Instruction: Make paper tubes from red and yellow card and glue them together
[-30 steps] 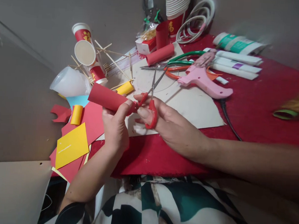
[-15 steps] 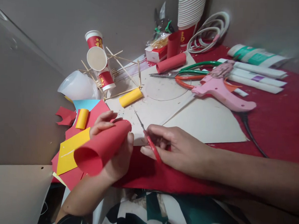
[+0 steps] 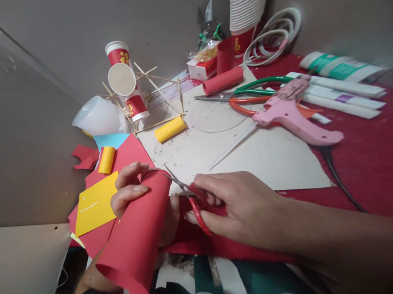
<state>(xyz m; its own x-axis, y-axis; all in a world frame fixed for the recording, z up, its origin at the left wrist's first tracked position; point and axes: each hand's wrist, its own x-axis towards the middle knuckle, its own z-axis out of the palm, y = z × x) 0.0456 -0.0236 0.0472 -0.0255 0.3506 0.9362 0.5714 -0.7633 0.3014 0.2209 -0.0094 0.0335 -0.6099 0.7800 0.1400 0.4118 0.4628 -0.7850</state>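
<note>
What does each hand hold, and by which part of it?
Left hand: red paper tube, near its far end. Right hand: scissors, by the red handles.

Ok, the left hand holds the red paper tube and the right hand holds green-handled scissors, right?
Not quite: the head view shows the right hand holding red-handled scissors, not green-handled ones. The left hand does hold the red paper tube.

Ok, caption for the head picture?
Left hand holds a red paper tube; right hand holds red-handled scissors at its rim.
</note>
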